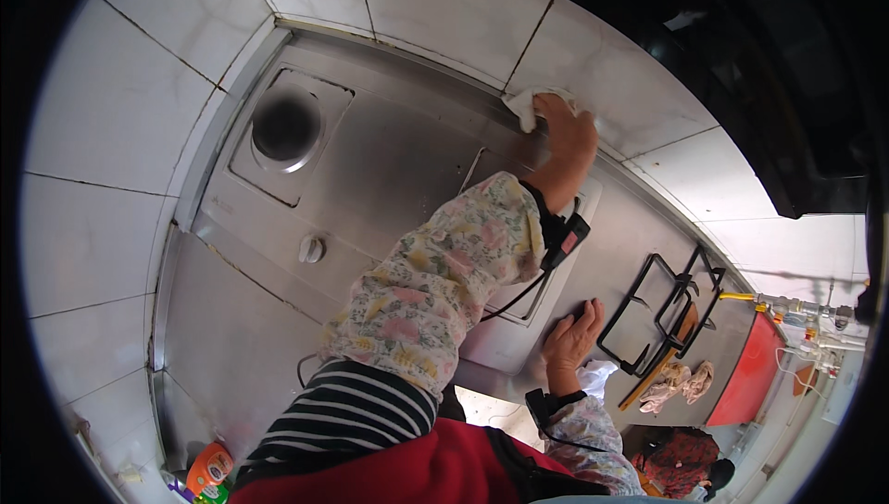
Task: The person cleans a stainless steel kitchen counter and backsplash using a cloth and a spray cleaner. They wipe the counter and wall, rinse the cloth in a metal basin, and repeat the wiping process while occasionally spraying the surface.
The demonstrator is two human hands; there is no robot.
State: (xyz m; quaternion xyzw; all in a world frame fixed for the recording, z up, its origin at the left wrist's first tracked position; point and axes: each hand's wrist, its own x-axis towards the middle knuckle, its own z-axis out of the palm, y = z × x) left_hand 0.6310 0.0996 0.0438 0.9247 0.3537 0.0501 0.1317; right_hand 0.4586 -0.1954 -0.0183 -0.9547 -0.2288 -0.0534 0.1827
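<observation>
My left hand (566,132) grips a white cloth (521,107) and presses it to the tiled wall (611,80) where it meets the stainless steel back edge. The left forearm, in a floral sleeve cover, crosses a built-in gas stove (389,150) and hides much of its right burner recess. At the stove's left, a round dark burner (286,126) sits in a square recess. A control knob (312,248) lies in front of it. With nothing in it, my right hand (573,339) rests palm down on the steel counter just right of the stove.
Black pan supports (635,299) lie on the right counter, with a wooden spatula (656,368) across them. Crumpled rags (677,384) lie nearby. A black range hood (750,53) overhangs the upper right. Gas pipes with valves (788,306) line the right wall. An orange bottle (208,468) stands lower left.
</observation>
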